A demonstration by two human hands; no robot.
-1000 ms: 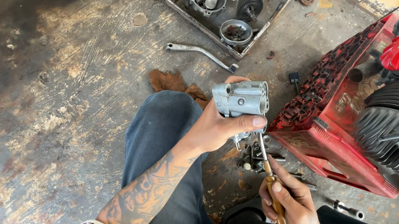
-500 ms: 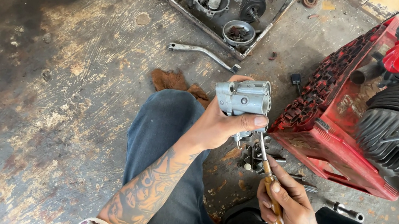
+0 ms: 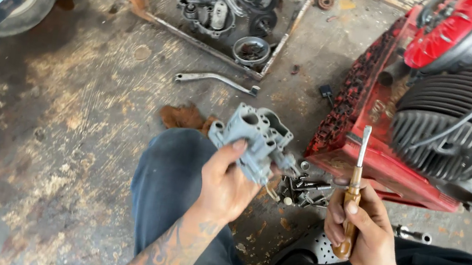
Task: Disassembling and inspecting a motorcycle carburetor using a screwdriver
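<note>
Holding a grey carburettor (image 3: pixel 255 138) above the knee, left hand (image 3: pixel 228 182) closed round its lower body. Right hand (image 3: pixel 365 227) fisted on a screwdriver (image 3: pixel 355 186), blade up, near the red engine (image 3: pixel 437 99). Bolts (image 3: pixel 302 190) between.

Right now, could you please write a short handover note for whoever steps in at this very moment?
Left hand grips the grey cast metal part, held up above the knee.
Right hand holds the wooden-handled screwdriver, blade up, clear of the part.
Loose bolts and small parts lie on the floor between the knees, beside the red engine. A bent lever and a tray of engine parts lie further ahead.
Done: the part is off the floor and in hand.
Left: the tool is not on the part.
</note>
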